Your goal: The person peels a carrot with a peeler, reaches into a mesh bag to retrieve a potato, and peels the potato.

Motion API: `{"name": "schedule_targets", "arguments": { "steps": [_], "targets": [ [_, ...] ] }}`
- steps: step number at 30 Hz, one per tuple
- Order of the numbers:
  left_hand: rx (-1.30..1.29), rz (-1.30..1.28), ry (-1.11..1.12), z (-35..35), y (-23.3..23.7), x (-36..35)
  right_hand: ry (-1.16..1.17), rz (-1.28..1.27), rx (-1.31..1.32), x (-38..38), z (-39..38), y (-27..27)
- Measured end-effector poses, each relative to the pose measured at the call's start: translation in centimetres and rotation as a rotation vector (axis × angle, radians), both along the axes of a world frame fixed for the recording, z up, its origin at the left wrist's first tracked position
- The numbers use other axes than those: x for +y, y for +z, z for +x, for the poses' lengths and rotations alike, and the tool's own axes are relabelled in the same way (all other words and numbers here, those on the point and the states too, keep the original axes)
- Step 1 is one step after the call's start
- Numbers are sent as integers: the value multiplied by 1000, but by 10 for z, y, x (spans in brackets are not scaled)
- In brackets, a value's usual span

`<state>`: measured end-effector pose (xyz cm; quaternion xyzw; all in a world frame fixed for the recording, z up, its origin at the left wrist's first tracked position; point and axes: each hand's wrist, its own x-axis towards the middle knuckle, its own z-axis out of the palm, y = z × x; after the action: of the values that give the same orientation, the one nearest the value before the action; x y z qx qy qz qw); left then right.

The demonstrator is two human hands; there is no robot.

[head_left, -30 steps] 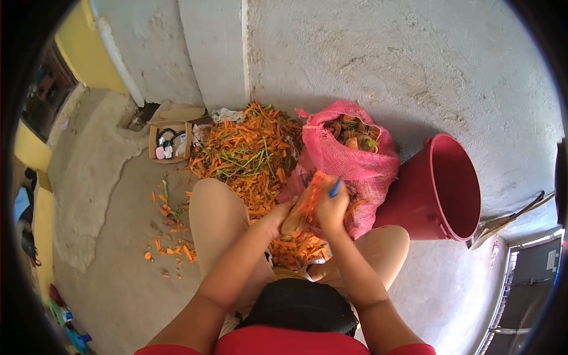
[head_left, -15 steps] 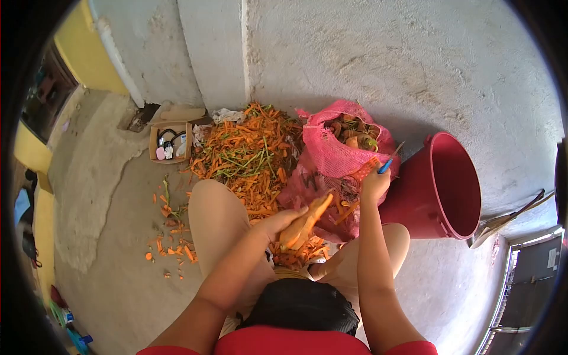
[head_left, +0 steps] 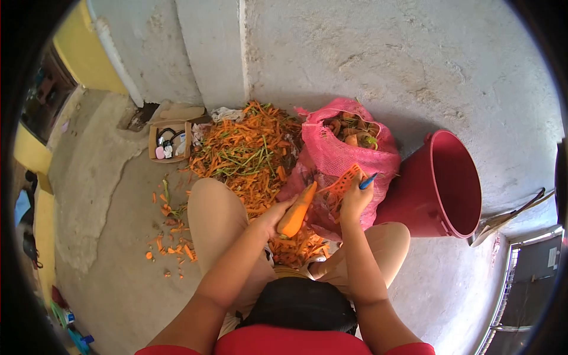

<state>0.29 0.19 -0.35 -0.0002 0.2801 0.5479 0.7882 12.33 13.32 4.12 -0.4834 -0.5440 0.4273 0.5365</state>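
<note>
My left hand (head_left: 273,214) grips an orange carrot (head_left: 297,210) by its thick end, tip pointing up and right. Just right of the carrot tip, my right hand (head_left: 354,200) holds a blue-handled peeler (head_left: 367,180) with an orange strip of peel (head_left: 344,180) clinging to it. Both hands hover over a heap of orange peelings (head_left: 296,245) between my knees. Behind them stands a pink mesh sack (head_left: 346,157), open at the top and holding unpeeled carrots.
A large pile of carrot peelings and green stems (head_left: 248,154) lies against the concrete wall. A red bucket (head_left: 441,186) stands right of the sack. A small cardboard box (head_left: 170,141) sits left of the pile. Scattered peel bits (head_left: 168,236) dot the floor at left.
My right hand swung out to the right with the peeler, then came back toward the carrot. The carrot in my left hand now shows a smooth peeled surface and points more upright.
</note>
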Motion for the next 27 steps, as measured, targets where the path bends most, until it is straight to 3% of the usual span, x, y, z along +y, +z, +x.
{"name": "schedule_targets", "arguments": {
  "steps": [1,5,6,8,12,14,17,18,19,22,25,27],
  "targets": [
    [-8,-4,-7,0,-1,0,63,-75,106,-3,2,4],
    [16,-71,-22,7,-5,2,150,155,-63,-26,-13,-13],
    [38,-101,-21,9,-5,2,176,100,-254,-42,-13,5],
    [107,-16,-79,10,-2,0,171,159,-322,-35,-10,-1],
    [238,73,-184,6,-4,-6,-199,127,-416,43,10,-11],
    [239,24,-150,7,4,-9,-315,150,-287,88,35,-29],
    [200,-32,-107,3,16,-8,-195,153,-245,68,30,7],
    [179,-48,-99,2,18,-7,-161,189,-381,64,29,-3],
    [134,-9,-100,1,8,-5,-64,263,-331,43,19,7],
    [-13,17,12,9,-5,0,297,-5,-12,-13,0,11],
    [129,-230,11,10,29,-2,356,43,-144,-56,-11,11],
    [206,-243,-8,10,30,-6,374,24,-181,-70,-15,19]
  ]
}}
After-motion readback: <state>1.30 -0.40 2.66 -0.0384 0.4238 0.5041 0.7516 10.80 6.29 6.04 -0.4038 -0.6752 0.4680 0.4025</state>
